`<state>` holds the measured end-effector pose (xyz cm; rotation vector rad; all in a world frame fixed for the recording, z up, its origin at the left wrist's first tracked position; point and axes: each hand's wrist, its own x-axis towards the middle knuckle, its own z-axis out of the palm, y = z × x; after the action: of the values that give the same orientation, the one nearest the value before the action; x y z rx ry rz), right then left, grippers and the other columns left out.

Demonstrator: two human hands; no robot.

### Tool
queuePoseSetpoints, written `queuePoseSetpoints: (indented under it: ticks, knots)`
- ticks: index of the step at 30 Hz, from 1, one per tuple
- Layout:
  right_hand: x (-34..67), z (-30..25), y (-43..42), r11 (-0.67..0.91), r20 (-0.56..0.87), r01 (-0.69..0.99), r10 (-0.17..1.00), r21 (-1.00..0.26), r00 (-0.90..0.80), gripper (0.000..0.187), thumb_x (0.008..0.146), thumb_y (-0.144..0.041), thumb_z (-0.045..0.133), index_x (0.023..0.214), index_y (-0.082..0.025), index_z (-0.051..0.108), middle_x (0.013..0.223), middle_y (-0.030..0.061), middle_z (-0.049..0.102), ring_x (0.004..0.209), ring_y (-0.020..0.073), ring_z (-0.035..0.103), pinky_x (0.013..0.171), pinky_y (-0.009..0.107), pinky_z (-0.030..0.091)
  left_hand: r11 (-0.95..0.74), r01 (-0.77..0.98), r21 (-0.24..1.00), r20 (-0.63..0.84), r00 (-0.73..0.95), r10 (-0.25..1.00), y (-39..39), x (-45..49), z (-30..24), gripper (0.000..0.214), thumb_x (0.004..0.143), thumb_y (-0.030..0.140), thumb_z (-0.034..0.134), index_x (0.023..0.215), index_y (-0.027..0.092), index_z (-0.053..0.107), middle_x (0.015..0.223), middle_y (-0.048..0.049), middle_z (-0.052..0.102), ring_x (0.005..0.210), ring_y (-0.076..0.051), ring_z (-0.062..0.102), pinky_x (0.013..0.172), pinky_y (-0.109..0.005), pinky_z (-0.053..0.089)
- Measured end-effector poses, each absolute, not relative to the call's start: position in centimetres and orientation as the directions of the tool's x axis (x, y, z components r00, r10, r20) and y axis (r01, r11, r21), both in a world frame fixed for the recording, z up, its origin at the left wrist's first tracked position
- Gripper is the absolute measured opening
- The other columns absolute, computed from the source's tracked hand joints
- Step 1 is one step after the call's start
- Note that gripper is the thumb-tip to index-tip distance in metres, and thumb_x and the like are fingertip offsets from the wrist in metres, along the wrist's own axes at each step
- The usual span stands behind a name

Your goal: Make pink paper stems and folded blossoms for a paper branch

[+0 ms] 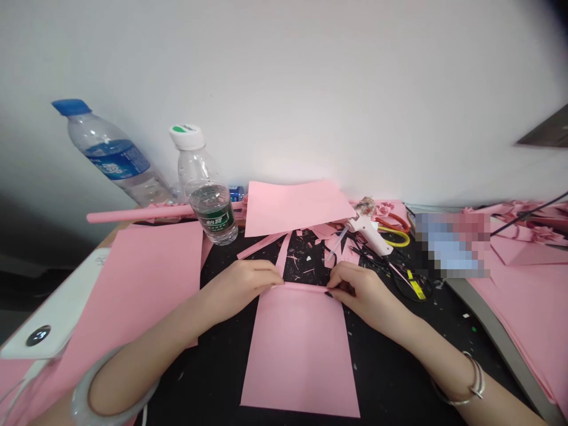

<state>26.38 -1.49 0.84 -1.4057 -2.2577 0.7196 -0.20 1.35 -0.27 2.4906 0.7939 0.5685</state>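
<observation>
We pinch one flat rectangular sheet of pink paper (pixel 302 349) at its far edge, with thumb and fingers of our left hand (pixel 244 287) at its left corner and those of our right hand (pixel 366 293) at its right; each grip is closed on the paper. Between the two, that edge forms one thin roll. The sheet lies before us on the black-surfaced bench (pixel 204 378), which shows along both long sides, leaving room to slide it a little either way.

Just beyond our hands are cut pink scraps (pixel 284 254), too many to count, and one white plastic glue gun (pixel 370 234), with one curved pink sheet (pixel 293 207) behind. To the left we see two clear plastic bottles, one blue-capped (pixel 118 160) and one white-capped (pixel 206 201), and one long pink paper tube (pixel 137 214).

Our left forearm passes over a large pink sheet (pixel 155 272), beside one white device with a dark oval display (pixel 66 307). A grey strip (pixel 492 337) and layered pink paper (pixel 528 313) bound our right side.
</observation>
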Motion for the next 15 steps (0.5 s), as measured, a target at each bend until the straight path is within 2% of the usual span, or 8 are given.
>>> queuePoseSetpoints:
  ticks: [5, 10, 15]
  knots:
    - [26.3, 0.5, -2.0, 0.409, 0.091, 0.702, 0.892, -0.583, -0.443, 0.025, 0.079, -0.003, 0.054, 0.098, -0.019, 0.06, 0.086, 0.0036, 0.058, 0.076, 0.015, 0.058, 0.069, 0.026, 0.048, -0.658, 0.45, 0.604, 0.204, 0.711, 0.673, 1.5, -0.1, -0.7, 0.019, 0.085, 0.012, 0.052, 0.085, 0.019, 0.069, 0.102, -0.0033, 0.063, 0.086, -0.012, 0.061, 0.078, -0.023, 0.048]
    - [26.2, 0.4, -2.6, 0.504, 0.119, 0.714, 0.848, -0.487, -0.517, 0.02, 0.086, -0.008, 0.046, 0.082, -0.018, 0.063, 0.09, 0.0063, 0.055, 0.077, 0.0157, 0.058, 0.07, 0.028, 0.049, -0.686, 0.468, 0.557, 0.183, 0.736, 0.651, 1.0, 0.0, -0.3, 0.024, 0.085, 0.009, 0.048, 0.081, 0.019, 0.07, 0.098, -0.0029, 0.066, 0.09, -0.015, 0.059, 0.078, -0.026, 0.048]
    - [26.2, 1.0, -3.4, 0.538, 0.039, 0.764, 0.825, -0.356, -0.563, 0.021, 0.087, -0.007, 0.044, 0.091, -0.019, 0.06, 0.096, 0.0066, 0.054, 0.079, 0.0163, 0.057, 0.069, 0.027, 0.048, -0.725, 0.51, 0.464, 0.143, 0.764, 0.629, -0.3, 0.3, 0.2, 0.029, 0.089, 0.008, 0.041, 0.093, 0.02, 0.067, 0.108, -0.0019, 0.065, 0.104, -0.014, 0.055, 0.088, -0.026, 0.047]
